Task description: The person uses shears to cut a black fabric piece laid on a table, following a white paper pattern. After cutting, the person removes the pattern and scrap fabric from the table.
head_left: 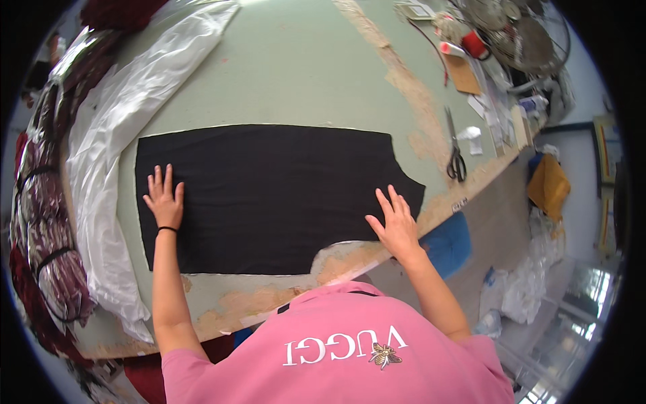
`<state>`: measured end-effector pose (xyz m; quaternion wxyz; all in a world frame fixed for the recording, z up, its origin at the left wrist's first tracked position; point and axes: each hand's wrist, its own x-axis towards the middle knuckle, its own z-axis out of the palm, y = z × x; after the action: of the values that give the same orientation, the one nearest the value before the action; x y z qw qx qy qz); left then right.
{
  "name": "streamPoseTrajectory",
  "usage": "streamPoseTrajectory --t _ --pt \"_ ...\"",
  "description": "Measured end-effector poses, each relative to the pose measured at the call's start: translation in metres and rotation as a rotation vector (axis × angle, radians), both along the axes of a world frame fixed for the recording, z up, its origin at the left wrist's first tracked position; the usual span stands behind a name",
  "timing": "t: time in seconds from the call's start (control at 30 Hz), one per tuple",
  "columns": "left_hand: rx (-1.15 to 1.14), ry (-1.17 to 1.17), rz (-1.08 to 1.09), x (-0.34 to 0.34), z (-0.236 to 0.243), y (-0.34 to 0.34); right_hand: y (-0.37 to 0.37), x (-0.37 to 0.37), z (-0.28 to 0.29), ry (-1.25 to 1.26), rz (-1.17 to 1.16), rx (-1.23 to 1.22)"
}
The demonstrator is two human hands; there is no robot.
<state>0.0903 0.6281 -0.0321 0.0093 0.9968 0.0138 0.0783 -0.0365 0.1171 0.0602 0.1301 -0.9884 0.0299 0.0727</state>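
Note:
A black cut fabric panel (269, 195) lies flat on the pale green worktable (282, 60), with curved cut-outs along its right end and lower right edge. My left hand (163, 195) rests open on the panel's left end, fingers spread and pointing away from me, a dark band round the wrist. My right hand (394, 222) is open on the lower right part of the panel, fingers apart near the curved edge. Black scissors (456, 163) lie on the table beyond the panel's right end, beside a small white item (473, 140).
White sheeting (114, 148) and wrapped maroon bundles (50, 209) run along the left. A cluttered pile (501, 47) fills the back right. Below the table's right edge (491, 168) are a blue container (447, 246), a yellow cloth (545, 185) and plastic bags (518, 293).

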Motion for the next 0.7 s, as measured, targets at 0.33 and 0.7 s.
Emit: streamPoseTrajectory --t 0.33,0.7 --pt "-0.250 -0.141 -0.217 -0.044 0.055 -0.108 -0.146 -0.009 0.017 -0.136 -0.298 0.023" --pt "-0.446 -0.058 -0.204 -0.097 0.088 -0.220 -0.238 0.060 -0.021 0.030 -0.322 -0.050"
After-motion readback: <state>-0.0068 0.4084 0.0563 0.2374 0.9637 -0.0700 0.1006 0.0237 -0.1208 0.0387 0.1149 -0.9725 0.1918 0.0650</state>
